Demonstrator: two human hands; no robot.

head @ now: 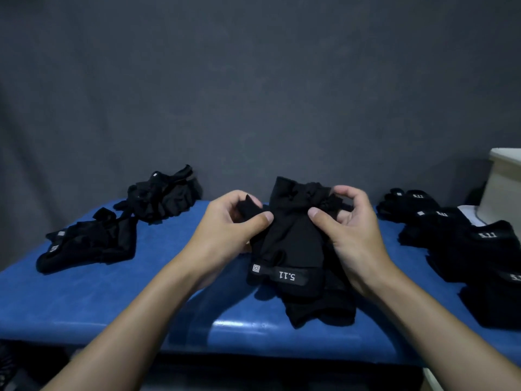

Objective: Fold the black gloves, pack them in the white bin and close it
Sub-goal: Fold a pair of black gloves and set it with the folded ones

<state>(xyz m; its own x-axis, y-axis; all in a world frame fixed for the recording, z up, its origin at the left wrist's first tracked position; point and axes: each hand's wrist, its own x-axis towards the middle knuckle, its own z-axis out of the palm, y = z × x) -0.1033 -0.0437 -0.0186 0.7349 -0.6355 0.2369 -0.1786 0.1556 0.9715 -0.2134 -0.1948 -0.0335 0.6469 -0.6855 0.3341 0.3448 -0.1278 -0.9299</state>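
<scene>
- clearly mid-fold: pinching the glove [293, 241] by its left edge with the left hand [239, 221], thumb on top, fingers curled round behind.
- pinching the same glove at its finger end with the right hand [352, 230], thumb pressed into the fabric, other fingers curled over the bunched tips.
- holding it just above the table [112, 300], centre front, with the lettered cuff strap toward the person; under it, more black fabric, maybe its mate, too dark to tell apart.
- already done, judging by how things lie: on the right, folded gloves [465, 249] in flat overlapping rows, near the bin [504, 187].
- left to fold: on the left, loose gloves [163, 196] in two crumpled heaps, well apart from both hands.
- at the far right edge, only part of the bin in view; cannot tell whether open, nor whether anything is inside.
- probably somewhere past the middle of the folding; packing and closing not yet started, as far as can be seen.
- next, likely: finishing this fold and laying the glove with the flat rows.
</scene>
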